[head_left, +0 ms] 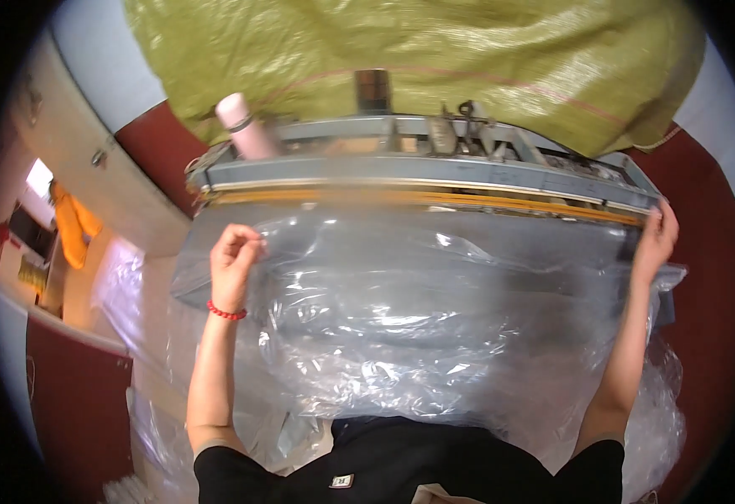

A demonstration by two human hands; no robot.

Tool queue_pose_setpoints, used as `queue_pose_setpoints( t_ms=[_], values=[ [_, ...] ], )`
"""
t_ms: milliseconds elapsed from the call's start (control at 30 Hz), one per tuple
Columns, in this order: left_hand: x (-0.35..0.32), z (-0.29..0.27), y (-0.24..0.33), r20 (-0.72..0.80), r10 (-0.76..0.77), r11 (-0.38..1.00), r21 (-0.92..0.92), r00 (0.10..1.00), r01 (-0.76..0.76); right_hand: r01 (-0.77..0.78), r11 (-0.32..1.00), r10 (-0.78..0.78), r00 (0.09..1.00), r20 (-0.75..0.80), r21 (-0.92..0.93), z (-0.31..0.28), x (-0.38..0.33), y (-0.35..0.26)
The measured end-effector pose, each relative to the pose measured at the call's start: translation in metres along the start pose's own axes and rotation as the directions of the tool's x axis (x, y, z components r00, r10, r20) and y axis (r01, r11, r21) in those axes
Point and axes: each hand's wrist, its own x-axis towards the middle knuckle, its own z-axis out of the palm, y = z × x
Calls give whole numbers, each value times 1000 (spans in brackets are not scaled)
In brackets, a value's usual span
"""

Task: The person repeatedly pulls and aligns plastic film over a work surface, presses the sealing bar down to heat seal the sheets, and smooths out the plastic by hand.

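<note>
A wide sheet of clear plastic film (367, 319) lies crumpled and shiny over a dark grey work surface and hangs toward my body. My left hand (235, 259), with a red bead bracelet at the wrist, is closed in a pinch at the film's upper left part. At the right end of a long grey metal frame (300, 175), my right hand (656, 239) has its fingers bent against the corner; whatever they grip there is hidden. Orange-yellow strips (468, 200) run along the frame's near side, between my hands. The frame's middle is blurred.
A pink bottle (252, 130) leans in the frame's left end, and scissors (468, 118) stand farther right. A small dark block (372, 90) is behind them. Yellow-green woven sheeting (435, 50) covers the back. More film (120, 286) spreads over the floor at left, by a doorway.
</note>
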Motion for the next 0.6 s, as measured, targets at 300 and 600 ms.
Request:
queue_pose_setpoints(
  t_ms=[300,600],
  values=[
    [-48,-18,46,48,154,963,218,987,-161,-145,595,-667,460,586,790,89,-139,-314],
    [-130,-47,-20,668,-383,858,514,638,-23,-576,755,45,522,851,313,98,-120,-94]
  ],
)
